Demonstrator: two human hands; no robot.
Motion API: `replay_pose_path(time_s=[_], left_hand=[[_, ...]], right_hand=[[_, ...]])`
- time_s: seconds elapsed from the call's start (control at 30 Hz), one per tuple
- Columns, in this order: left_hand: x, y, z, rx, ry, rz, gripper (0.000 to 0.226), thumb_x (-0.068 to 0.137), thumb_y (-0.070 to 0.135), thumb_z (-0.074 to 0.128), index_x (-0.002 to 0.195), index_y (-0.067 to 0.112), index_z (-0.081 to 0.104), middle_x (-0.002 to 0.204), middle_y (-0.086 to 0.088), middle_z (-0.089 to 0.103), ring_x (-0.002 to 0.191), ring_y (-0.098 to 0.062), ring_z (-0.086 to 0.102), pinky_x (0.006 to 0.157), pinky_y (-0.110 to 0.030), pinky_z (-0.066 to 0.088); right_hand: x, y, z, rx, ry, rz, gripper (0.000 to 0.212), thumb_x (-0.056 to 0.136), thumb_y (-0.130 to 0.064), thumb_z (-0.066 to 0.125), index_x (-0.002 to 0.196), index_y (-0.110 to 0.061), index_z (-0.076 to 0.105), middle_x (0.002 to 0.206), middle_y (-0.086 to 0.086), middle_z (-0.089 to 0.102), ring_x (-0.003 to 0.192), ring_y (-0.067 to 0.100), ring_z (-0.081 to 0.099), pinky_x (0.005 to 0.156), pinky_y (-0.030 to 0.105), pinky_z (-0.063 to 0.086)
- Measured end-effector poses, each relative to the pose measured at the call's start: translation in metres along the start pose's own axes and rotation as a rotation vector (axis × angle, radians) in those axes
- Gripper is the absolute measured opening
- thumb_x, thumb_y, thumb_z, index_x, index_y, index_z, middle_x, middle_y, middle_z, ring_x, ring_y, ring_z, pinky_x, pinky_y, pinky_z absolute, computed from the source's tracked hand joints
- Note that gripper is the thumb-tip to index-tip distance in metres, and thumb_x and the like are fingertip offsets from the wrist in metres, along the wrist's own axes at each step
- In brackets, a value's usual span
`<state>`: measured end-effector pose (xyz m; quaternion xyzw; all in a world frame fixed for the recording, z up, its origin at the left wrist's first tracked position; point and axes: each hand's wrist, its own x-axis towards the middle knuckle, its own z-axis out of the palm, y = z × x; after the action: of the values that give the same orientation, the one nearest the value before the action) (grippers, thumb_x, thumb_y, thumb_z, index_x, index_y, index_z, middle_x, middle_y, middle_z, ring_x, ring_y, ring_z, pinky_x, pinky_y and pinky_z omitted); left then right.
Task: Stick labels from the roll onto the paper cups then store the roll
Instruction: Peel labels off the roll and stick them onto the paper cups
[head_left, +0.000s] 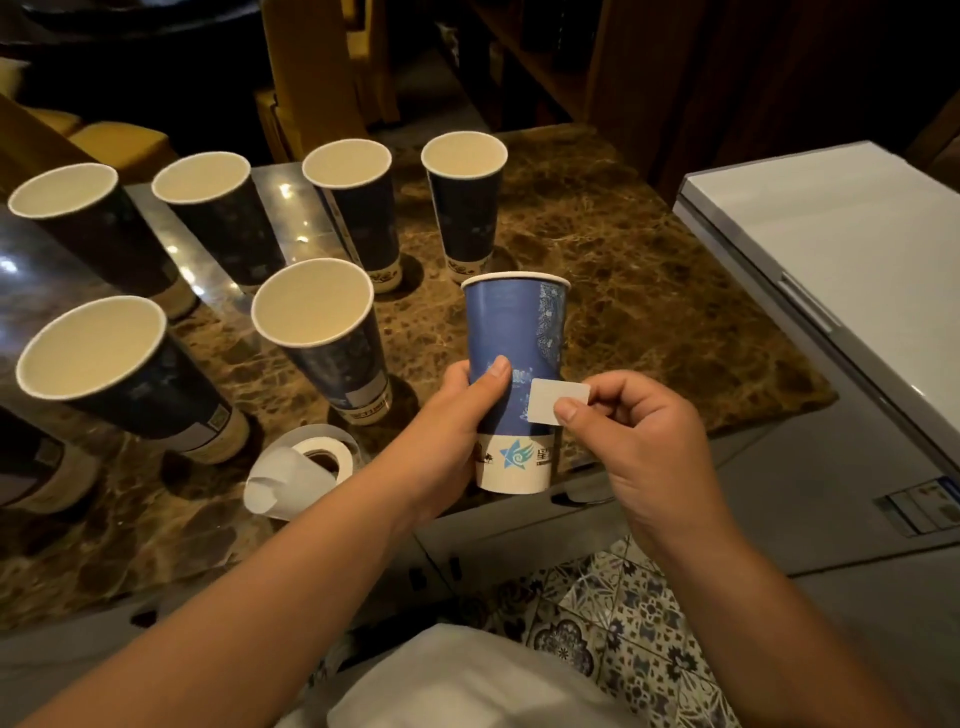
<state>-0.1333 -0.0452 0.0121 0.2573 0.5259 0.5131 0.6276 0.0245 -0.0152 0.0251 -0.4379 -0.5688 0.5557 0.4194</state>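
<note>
My left hand (462, 410) grips a tall blue paper cup (514, 332) upright above the counter's front edge. My right hand (639, 441) pinches a small white label (558, 399) between thumb and forefinger, right against the cup's blue side. Whether the label touches the cup I cannot tell. The label roll (306, 470) lies flat on the counter left of my left forearm, with a loose strip of backing paper curling off it. Several more blue cups stand open-mouthed on the counter, one close by (324, 332) and another at the back (465, 197).
The brown marble counter (649, 312) holds the cups in two rows to the left and back. A white chest-like appliance (831, 260) stands to the right. Patterned floor tiles (623, 623) show below. Dark chairs and shelving lie behind.
</note>
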Motion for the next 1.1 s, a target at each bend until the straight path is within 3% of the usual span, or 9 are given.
replay_pose_path(time_s=[0.1, 0.23, 0.43, 0.63, 0.7, 0.8, 0.87, 0.93, 1.1], left_hand=[[-0.006, -0.002, -0.005, -0.068, -0.018, -0.002, 0.059, 0.086, 0.046, 0.062, 0.133, 0.016, 0.041, 0.121, -0.011, 0.065, 0.104, -0.023, 0.068, 0.091, -0.044, 0.053], [-0.016, -0.006, -0.013, 0.017, -0.045, 0.041, 0.064, 0.079, 0.031, 0.07, 0.133, 0.019, 0.038, 0.124, -0.011, 0.063, 0.106, -0.024, 0.068, 0.09, -0.04, 0.055], [-0.027, -0.011, -0.023, 0.104, -0.026, 0.101, 0.068, 0.076, 0.027, 0.076, 0.133, 0.021, 0.039, 0.122, -0.009, 0.066, 0.106, -0.026, 0.069, 0.093, -0.049, 0.054], [-0.04, -0.01, -0.028, 0.165, -0.014, 0.146, 0.067, 0.073, 0.028, 0.074, 0.132, 0.018, 0.043, 0.12, -0.006, 0.067, 0.104, -0.021, 0.07, 0.091, -0.043, 0.056], [-0.043, -0.011, -0.031, 0.162, -0.022, 0.146, 0.065, 0.075, 0.029, 0.075, 0.131, 0.019, 0.045, 0.12, -0.005, 0.067, 0.107, -0.022, 0.069, 0.093, -0.045, 0.054], [-0.05, -0.013, -0.037, 0.124, -0.057, 0.142, 0.06, 0.077, 0.027, 0.073, 0.131, 0.018, 0.047, 0.121, -0.006, 0.068, 0.11, -0.023, 0.067, 0.092, -0.039, 0.054], [-0.056, -0.013, -0.038, 0.106, -0.112, 0.134, 0.058, 0.081, 0.02, 0.066, 0.135, 0.015, 0.045, 0.125, -0.01, 0.066, 0.114, -0.026, 0.065, 0.095, -0.04, 0.053], [-0.061, -0.014, -0.039, 0.081, -0.169, 0.126, 0.058, 0.085, 0.015, 0.061, 0.139, 0.013, 0.04, 0.132, -0.014, 0.061, 0.12, -0.03, 0.06, 0.101, -0.045, 0.049], [-0.066, -0.013, -0.04, 0.052, -0.154, 0.131, 0.059, 0.086, 0.022, 0.058, 0.141, 0.017, 0.038, 0.134, -0.013, 0.059, 0.122, -0.032, 0.058, 0.105, -0.051, 0.045]], right_hand=[[-0.002, 0.002, 0.008, -0.015, -0.024, 0.012, 0.013, 0.081, -0.007, 0.074, 0.073, -0.015, 0.067, 0.068, 0.005, 0.064, 0.063, 0.013, 0.057, 0.059, 0.025, 0.052], [-0.007, -0.001, 0.017, -0.026, -0.039, 0.005, 0.013, 0.082, -0.007, 0.073, 0.073, -0.011, 0.066, 0.067, 0.013, 0.064, 0.062, 0.015, 0.059, 0.058, 0.03, 0.054], [-0.014, 0.0, 0.025, -0.095, -0.019, -0.008, 0.009, 0.083, -0.009, 0.074, 0.076, -0.01, 0.067, 0.072, 0.018, 0.067, 0.061, 0.014, 0.062, 0.056, 0.029, 0.055], [-0.022, 0.004, 0.029, -0.264, -0.002, -0.043, 0.018, 0.078, -0.024, 0.076, 0.069, -0.015, 0.064, 0.051, -0.01, 0.055, 0.048, 0.0, 0.051, 0.047, 0.021, 0.045], [-0.023, 0.004, 0.031, -0.346, 0.002, -0.027, 0.024, 0.074, -0.039, 0.075, 0.079, -0.019, 0.062, 0.054, -0.009, 0.058, 0.051, 0.003, 0.055, 0.049, 0.028, 0.047], [-0.019, 0.003, 0.026, -0.5, -0.052, 0.044, 0.055, 0.068, -0.054, 0.074, 0.11, -0.027, 0.051, 0.072, -0.002, 0.065, 0.069, 0.014, 0.064, 0.063, 0.035, 0.054], [-0.019, 0.0, 0.023, -0.361, -0.223, 0.092, 0.057, 0.069, -0.05, 0.075, 0.116, -0.028, 0.052, 0.087, -0.001, 0.068, 0.08, 0.016, 0.069, 0.069, 0.033, 0.058], [-0.022, -0.003, 0.022, -0.132, -0.376, 0.115, 0.046, 0.069, -0.041, 0.07, 0.111, -0.029, 0.059, 0.094, -0.007, 0.071, 0.086, 0.009, 0.07, 0.068, 0.024, 0.057], [-0.023, -0.005, 0.025, 0.05, -0.401, 0.112, 0.035, 0.07, -0.032, 0.067, 0.105, -0.026, 0.064, 0.086, -0.017, 0.073, 0.08, 0.002, 0.069, 0.063, 0.017, 0.054]])
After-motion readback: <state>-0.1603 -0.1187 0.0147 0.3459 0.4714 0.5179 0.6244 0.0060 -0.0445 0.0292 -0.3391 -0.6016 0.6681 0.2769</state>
